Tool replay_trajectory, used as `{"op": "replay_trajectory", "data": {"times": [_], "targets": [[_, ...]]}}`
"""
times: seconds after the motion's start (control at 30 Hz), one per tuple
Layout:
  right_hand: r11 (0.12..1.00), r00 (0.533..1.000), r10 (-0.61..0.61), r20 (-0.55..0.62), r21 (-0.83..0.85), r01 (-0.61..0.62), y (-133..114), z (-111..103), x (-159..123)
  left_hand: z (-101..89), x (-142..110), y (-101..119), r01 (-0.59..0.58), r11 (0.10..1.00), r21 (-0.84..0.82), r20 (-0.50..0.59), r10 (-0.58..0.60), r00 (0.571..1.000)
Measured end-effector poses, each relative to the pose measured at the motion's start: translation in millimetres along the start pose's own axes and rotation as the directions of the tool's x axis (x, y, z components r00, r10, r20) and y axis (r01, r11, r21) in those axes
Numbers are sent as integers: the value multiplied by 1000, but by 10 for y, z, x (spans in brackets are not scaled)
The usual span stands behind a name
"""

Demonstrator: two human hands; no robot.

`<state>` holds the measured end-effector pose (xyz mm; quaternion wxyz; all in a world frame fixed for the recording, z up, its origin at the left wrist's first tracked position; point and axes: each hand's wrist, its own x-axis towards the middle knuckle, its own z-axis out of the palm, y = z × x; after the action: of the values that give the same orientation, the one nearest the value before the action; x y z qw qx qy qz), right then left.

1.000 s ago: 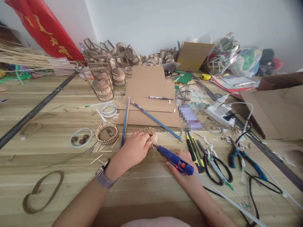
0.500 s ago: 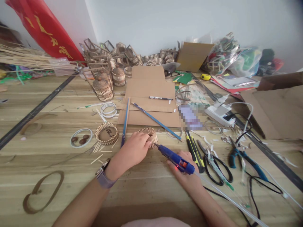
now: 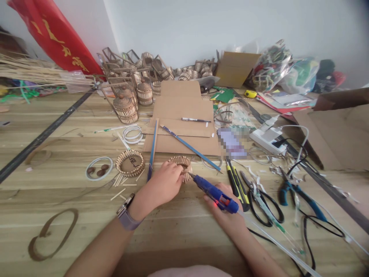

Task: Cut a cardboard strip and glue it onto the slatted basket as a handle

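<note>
While the left hand (image 3: 165, 181) pinches the small stick ring (image 3: 187, 163) near the middle of the frame, the right hand (image 3: 227, 206) is wrapped around a blue glue gun (image 3: 215, 192), nozzle right up by the ring's near side. All on a pale wood-grain tabletop (image 3: 98, 215), dark strips running diagonally at left and right, plus a brown loop (image 3: 53, 234) lower left. Pretty busy table: cardboard (image 3: 184, 107) upper center, cutters, scissors (image 3: 261, 200) and pliers (image 3: 300, 192) right, a power strip (image 3: 268, 136) above those. Plain pale wall (image 3: 178, 27) up top, red banner (image 3: 54, 38) upper left, mini baskets (image 3: 144, 73) piled below the wall.
</note>
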<state>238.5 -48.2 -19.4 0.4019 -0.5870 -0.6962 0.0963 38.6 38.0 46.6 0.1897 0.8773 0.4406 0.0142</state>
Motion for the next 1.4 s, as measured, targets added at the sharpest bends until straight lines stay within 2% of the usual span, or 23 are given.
{"op": "replay_trajectory", "data": {"times": [0.23, 0.73, 1.4], "targets": [[1000, 1000, -14, 23, 20, 14, -40, 5, 8, -51, 7, 42, 29, 999, -24, 44, -28, 999], [999, 999, -13, 38, 49, 11, -35, 9, 3, -31, 2, 29, 5, 997, -72, -11, -5, 1000], [999, 1000, -7, 24, 34, 6, -27, 1, 0, -23, -10, 15, -10, 999, -49, -1, 10, 1000]]}}
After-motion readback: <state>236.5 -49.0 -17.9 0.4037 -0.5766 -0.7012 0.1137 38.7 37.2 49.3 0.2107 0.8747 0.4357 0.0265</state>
